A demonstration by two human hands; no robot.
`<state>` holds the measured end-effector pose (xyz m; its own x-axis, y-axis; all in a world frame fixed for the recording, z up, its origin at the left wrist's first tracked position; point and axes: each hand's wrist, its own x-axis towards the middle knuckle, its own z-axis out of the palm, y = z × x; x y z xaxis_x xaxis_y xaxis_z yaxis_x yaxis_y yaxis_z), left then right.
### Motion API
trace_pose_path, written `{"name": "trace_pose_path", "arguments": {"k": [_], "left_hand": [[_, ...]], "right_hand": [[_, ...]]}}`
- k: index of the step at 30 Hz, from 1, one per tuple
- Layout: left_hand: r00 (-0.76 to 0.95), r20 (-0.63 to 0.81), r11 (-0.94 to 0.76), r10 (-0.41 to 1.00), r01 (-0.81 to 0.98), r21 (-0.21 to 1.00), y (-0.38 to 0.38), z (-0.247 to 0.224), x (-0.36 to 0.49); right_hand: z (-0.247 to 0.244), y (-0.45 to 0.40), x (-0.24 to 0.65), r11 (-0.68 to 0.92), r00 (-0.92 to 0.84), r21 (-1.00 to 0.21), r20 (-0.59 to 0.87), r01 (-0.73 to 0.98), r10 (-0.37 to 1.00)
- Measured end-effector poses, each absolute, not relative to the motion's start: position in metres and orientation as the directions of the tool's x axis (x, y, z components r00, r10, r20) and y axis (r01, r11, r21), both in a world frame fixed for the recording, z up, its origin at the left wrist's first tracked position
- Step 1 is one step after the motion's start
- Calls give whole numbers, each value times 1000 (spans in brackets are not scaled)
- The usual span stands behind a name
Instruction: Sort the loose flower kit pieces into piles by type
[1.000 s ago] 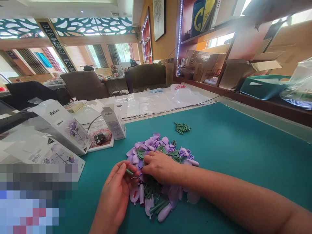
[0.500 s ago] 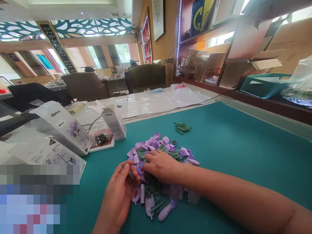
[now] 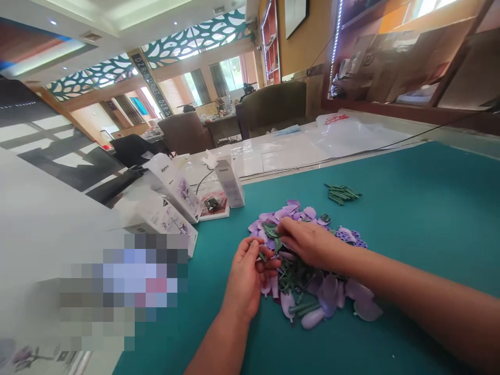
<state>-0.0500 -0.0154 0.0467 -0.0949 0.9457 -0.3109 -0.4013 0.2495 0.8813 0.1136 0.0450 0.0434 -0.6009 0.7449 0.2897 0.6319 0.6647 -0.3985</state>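
A heap of purple plastic petals (image 3: 330,291) mixed with green leaf pieces (image 3: 291,276) lies on the teal mat. At its left edge, my left hand (image 3: 246,276) is closed on a short green stem (image 3: 262,255) between thumb and fingers. My right hand (image 3: 312,242) is over the upper left of the heap, fingers pinched together beside a green leaf (image 3: 269,230). Its fingertips hide whatever is between them. Purple lattice pieces (image 3: 351,237) show beyond my right wrist. More green stems (image 3: 302,308) lie at the heap's near side.
A separate bunch of green stems (image 3: 341,194) lies farther back on the teal mat (image 3: 422,219). White flower-printed boxes (image 3: 174,185) stand to the left, near a shallow tray (image 3: 214,211) with a small black item. Behind the mat are clear plastic bags (image 3: 344,130) and chairs (image 3: 273,107).
The view has swung left and tilted, so the heap and both hands appear farther right. My right fingers have risen slightly from the heap and drawn together. My left hand keeps the green stem.
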Motion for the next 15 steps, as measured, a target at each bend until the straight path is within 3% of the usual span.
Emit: {"name": "trace_pose_path", "arguments": {"k": [4, 8, 15], "left_hand": [[-41, -322, 283, 946, -382, 880, -18, 47, -47], [20, -312, 295, 950, -390, 872, -19, 45, -44], [104, -260, 280, 960, -406, 870, -21, 45, -43]], "right_hand": [[54, 36, 112, 600, -516, -502, 312, 623, 798], [62, 23, 108, 615, -551, -555, 305, 560, 777], [60, 16, 103, 635, -601, -552, 275, 541, 751]]}}
